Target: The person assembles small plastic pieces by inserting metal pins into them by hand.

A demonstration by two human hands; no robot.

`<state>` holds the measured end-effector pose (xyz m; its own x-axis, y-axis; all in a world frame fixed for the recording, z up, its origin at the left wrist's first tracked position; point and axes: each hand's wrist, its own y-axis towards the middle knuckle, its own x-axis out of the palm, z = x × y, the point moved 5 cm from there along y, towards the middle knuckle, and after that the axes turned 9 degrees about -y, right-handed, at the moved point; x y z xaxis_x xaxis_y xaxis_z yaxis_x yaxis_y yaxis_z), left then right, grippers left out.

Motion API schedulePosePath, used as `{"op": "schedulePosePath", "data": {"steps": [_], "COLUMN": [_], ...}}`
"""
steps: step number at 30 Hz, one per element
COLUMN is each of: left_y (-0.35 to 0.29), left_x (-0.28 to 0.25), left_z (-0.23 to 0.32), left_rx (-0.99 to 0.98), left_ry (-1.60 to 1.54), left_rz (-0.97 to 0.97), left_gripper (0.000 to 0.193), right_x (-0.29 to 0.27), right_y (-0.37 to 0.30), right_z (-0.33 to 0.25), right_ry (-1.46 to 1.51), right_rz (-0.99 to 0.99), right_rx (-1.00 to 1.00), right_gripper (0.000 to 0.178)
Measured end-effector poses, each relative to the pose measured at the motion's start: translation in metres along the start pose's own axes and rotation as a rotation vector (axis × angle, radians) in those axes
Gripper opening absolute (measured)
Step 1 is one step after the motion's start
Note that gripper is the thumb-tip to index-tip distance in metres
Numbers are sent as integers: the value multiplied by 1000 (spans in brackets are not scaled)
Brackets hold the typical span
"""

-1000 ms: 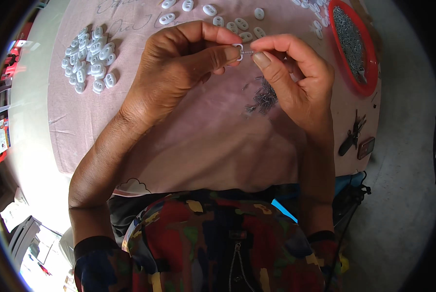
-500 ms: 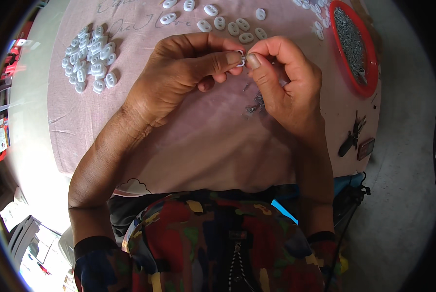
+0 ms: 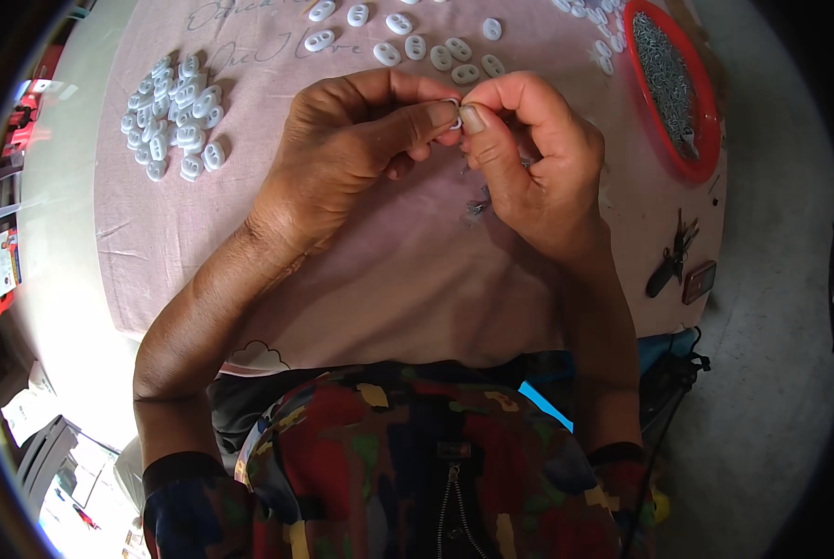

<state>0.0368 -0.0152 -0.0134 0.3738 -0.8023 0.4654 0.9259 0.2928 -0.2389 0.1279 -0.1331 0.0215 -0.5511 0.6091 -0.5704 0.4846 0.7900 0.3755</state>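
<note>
Both hands meet over the pink cloth, fingertips touching or nearly so. Between thumb and fingers my left hand (image 3: 342,154) pinches a small white oval plastic piece (image 3: 456,114), mostly covered by the fingertips. My right hand (image 3: 543,158) is closed in a pinch against the piece's right side; whatever sits in its fingertips is too small and hidden to make out. Below the right fingers lie a few small grey metal bits (image 3: 478,205). Just beyond the hands, several white two-holed oval pieces (image 3: 415,47) are scattered across the cloth.
A heap of white oval pieces (image 3: 170,116) lies at left. At far right stands a red bowl (image 3: 708,168) full of small metal parts (image 3: 664,79), with more white pieces (image 3: 606,47) beside it. A black-handled item (image 3: 664,270) and small red-edged device (image 3: 699,282) lie near the right edge.
Both hands have shifted slightly left, and the right fingertips now cover more of the white piece. The pinching grip continues. The view has moved a little.
</note>
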Motion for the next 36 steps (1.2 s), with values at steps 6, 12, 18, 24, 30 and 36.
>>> {"op": "schedulePosePath", "data": {"steps": [6, 12, 18, 24, 30, 36], "left_y": [1, 8, 11, 13, 13, 12], "left_x": [1, -16, -24, -24, -23, -21], "left_z": [6, 21, 24, 20, 20, 18], "left_rx": [-5, 52, 40, 44, 30, 4], "left_ry": [3, 71, -35, -23, 0, 74], "left_rz": [-6, -2, 59, 4, -17, 6], "left_gripper": [20, 23, 24, 24, 23, 24], "right_x": [-2, -17, 5, -15, -12, -7], "right_y": [2, 6, 3, 7, 4, 2], "right_z": [4, 9, 5, 11, 8, 12], "right_ry": [77, -93, -554, -476, -490, -521], "right_rz": [16, -24, -106, -108, -233, -135], "right_rx": [20, 93, -207, -135, -66, -81], "right_gripper": [6, 10, 20, 20, 22, 18]}}
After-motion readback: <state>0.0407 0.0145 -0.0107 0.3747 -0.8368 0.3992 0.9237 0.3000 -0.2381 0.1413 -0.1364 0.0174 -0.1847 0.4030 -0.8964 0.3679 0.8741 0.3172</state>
